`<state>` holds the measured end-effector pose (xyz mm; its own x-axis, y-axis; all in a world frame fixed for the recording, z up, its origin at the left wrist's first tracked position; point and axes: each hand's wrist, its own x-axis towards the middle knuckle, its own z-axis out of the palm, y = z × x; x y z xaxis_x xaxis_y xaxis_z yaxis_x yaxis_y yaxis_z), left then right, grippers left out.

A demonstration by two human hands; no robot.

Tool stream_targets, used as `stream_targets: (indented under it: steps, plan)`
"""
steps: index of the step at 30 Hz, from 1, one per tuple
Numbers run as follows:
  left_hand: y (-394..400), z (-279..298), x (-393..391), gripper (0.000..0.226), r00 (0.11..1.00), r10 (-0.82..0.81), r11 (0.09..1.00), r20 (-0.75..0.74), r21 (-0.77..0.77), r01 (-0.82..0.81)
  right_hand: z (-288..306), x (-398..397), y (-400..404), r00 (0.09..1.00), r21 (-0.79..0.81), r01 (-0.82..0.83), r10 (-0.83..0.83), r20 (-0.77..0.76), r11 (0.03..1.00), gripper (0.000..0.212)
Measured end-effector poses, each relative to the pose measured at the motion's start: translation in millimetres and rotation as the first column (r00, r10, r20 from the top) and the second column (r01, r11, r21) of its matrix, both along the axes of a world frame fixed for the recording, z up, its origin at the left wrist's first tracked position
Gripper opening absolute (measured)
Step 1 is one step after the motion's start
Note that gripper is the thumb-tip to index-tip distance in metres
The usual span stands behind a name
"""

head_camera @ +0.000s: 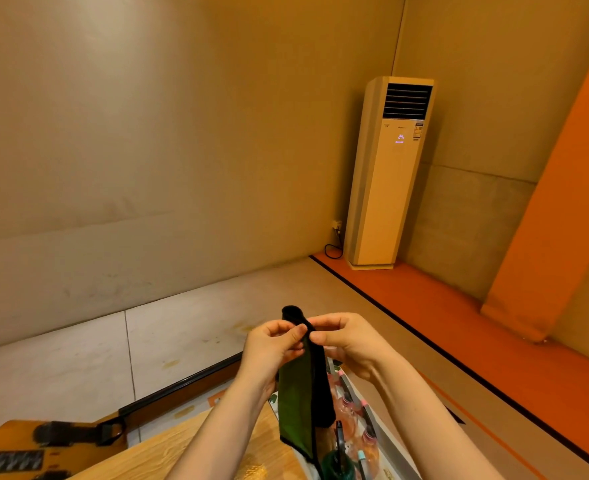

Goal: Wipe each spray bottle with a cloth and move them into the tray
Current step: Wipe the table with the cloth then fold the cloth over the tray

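Both hands are raised in front of the person, holding a cloth (303, 386) by its top edge. The left hand (272, 344) pinches that edge between thumb and curled fingers, and the right hand (348, 341) pinches it just beside, thumb tips nearly meeting. The cloth is soft and limp, dark green on the face turned left and black on the fold turned right; a rounded black end pokes up past the fingers on the far side, and the rest hangs down between the forearms in a long folded panel with a stitched hem. Below and to the right of it, near the bottom edge, lie several spray bottles (355, 431), clear plastic with pale pink and pale blue caps, packed close in a shallow white tray (390, 441) with a straight raised rim. A darker green bottle (338, 462) with a black top stands nearest. The tray sits on a table (182, 445) of light wood grain. Far off in the corner stands a tall, boxy, cream air conditioner (386, 174) with a slatted black vent.
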<state>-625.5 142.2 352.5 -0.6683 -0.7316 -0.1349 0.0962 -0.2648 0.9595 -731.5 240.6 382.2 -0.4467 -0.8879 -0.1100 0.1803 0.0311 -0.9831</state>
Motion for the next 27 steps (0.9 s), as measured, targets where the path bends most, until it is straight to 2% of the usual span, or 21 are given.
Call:
stream_targets:
  steps: [3,6,7,9,11,16,20,21,23,27]
  plan:
    - [0.5,-1.5,-1.9,0.009,0.999,0.013,0.998,0.029,-0.059,-0.011,-4.5,-1.0,-0.6,0.997,0.003,0.036,-0.035,-0.068,0.999,0.021]
    - [-5.1,-7.4,-4.2,0.023,0.989,0.112,0.976,0.097,-0.200,-0.091,-4.4,-4.2,-1.2,0.993,0.002,0.042,-0.041,-0.107,0.999,0.020]
    - [-8.2,-8.2,-3.3,0.032,0.990,0.094,0.977,0.108,-0.203,-0.070,-2.8,-5.2,0.0,0.993,-0.001,0.031,-0.031,-0.118,1.000,0.020]
    - [-15.0,-8.2,-0.2,0.046,0.996,-0.063,0.993,0.060,-0.099,0.069,0.5,-7.2,2.9,0.990,-0.005,0.000,0.000,-0.139,1.000,0.022]
    - [-20.5,-8.0,1.9,0.040,0.983,-0.183,0.983,-0.021,-0.028,0.182,2.3,-9.2,5.3,0.983,0.015,-0.006,0.008,-0.185,1.000,0.024]
    - [-19.2,0.7,-3.4,0.007,0.997,-0.071,0.979,-0.010,-0.192,0.068,-4.2,-14.6,12.7,0.949,-0.012,0.067,-0.067,-0.308,0.998,0.018]
    - [-12.0,7.8,-5.6,0.006,0.998,-0.065,0.963,0.014,-0.262,0.067,-10.2,-10.9,13.4,0.862,0.098,0.049,0.008,-0.507,0.994,0.010]
    - [-12.2,8.8,-5.2,0.007,0.998,-0.065,0.964,0.010,-0.259,0.065,-11.4,-10.7,12.6,0.860,0.098,0.059,0.000,-0.511,0.993,0.009]
    - [-13.2,11.5,-4.3,0.010,0.997,-0.067,0.980,-0.029,-0.192,0.060,-12.1,-11.2,12.5,0.907,0.047,0.067,-0.041,-0.420,0.997,0.011]
    - [-13.7,15.3,-4.8,0.019,0.991,-0.025,1.000,-0.128,0.010,0.027,-23.9,-11.0,14.0,0.991,-0.092,0.052,-0.063,-0.121,0.994,0.014]
